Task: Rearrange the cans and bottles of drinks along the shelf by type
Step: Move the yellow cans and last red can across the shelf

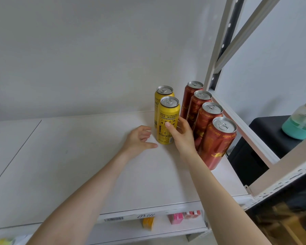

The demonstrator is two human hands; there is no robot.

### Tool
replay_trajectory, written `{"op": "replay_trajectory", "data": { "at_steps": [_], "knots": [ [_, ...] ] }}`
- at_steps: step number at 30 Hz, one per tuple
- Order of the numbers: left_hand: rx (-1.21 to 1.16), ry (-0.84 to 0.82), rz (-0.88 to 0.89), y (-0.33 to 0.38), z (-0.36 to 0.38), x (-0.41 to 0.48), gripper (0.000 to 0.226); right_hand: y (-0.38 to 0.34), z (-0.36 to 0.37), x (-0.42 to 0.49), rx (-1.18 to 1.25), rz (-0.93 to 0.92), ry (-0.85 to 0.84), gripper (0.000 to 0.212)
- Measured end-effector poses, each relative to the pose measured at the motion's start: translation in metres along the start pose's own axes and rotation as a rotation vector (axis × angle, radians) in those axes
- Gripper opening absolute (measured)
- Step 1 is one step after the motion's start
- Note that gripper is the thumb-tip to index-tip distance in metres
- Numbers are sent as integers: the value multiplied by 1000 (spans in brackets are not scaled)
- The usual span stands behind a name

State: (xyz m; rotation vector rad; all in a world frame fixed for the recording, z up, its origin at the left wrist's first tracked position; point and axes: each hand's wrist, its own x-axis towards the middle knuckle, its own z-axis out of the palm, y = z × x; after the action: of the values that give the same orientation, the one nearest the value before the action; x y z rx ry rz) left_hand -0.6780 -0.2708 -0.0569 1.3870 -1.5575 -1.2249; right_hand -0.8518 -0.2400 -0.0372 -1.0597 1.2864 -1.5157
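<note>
The shelf (78, 156) carries two yellow cans and four red cans, all upright. The front yellow can (168, 117) stands near centre. The rear yellow can (163, 94) stands at its 12 o'clock, just behind it. The red cans (217, 140) form one row at 3 o'clock of the yellow pair, running back to front along the shelf's right edge. The right hand (183, 137) grips the front yellow can low on its body, thumb on the label and fingers (181, 122) curled round its right side. The left hand (140, 140) rests on the shelf at 9 o'clock of that can, loosely spread and holding nothing; its thumb tip lies just beside the can base. A teal bottle (300, 121) stands beyond the shelf at 3 o'clock.
</note>
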Motion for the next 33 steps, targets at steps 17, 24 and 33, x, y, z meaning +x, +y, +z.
{"op": "replay_trajectory", "data": {
  "at_steps": [17, 24, 33],
  "knots": [
    [825, 114, 130, -24, -83, -136, 57, 7, 14, -137, -1242, -44, 45, 75],
    [978, 193, 183, -39, -95, -184, 52, -1, 15, -197, -1387, -62, -50, 71],
    [1068, 212, 258, -55, -131, -258, 54, -23, 42, -270, -1457, -97, -72, 69]
  ]
}}
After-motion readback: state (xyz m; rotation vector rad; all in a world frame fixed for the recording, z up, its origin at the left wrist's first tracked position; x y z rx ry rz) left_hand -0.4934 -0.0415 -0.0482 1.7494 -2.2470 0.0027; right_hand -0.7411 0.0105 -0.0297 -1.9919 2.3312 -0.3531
